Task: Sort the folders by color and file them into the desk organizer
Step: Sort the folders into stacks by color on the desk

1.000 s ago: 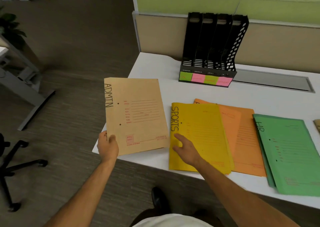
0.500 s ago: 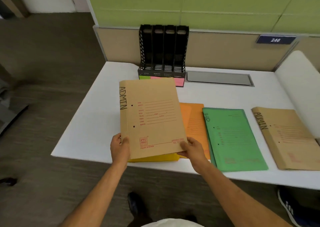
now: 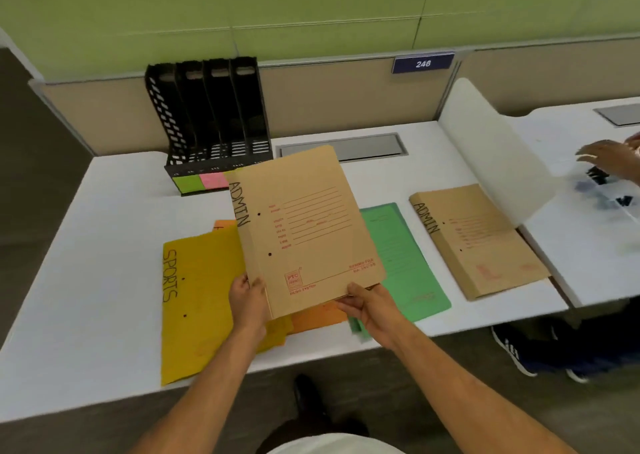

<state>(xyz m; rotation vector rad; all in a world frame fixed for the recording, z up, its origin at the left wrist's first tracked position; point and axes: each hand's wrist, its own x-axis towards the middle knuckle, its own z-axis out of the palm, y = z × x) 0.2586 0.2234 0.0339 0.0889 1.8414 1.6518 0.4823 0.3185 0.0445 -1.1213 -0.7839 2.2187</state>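
Holding the brown ADMIN folder (image 3: 304, 225) off the worktop (image 3: 114, 211) by its near edge, I had my left hand (image 3: 247, 297) curled round the bottom corner at the spine side and my right hand (image 3: 367, 306) pinching the bottom edge toward the open side, thumb on top and fingers underneath. The folder sat tilted up toward me, above the orange folder (image 3: 318, 316) and overlapping my view of the green folder (image 3: 405, 256) and the yellow SPORTS folder (image 3: 204, 297), all three lying flat. A second ADMIN folder (image 3: 474, 242) of the same brown lay flat well to the right, near the divider. The black desk organizer (image 3: 211, 121) stood upright at the back of the worktop, its four slots looking empty and coloured labels (image 3: 202, 181) stuck along its base; the held folder hid the rightmost labels, so I could not read which slot was meant for brown

To do this step well, I judged the two browns should be paired first: carry the held one across low, set it square on its twin, then lift both together. With a grip only along one edge the card would sag, so I wanted a hand moved up to the spine before standing them on end, spine down, for the slot
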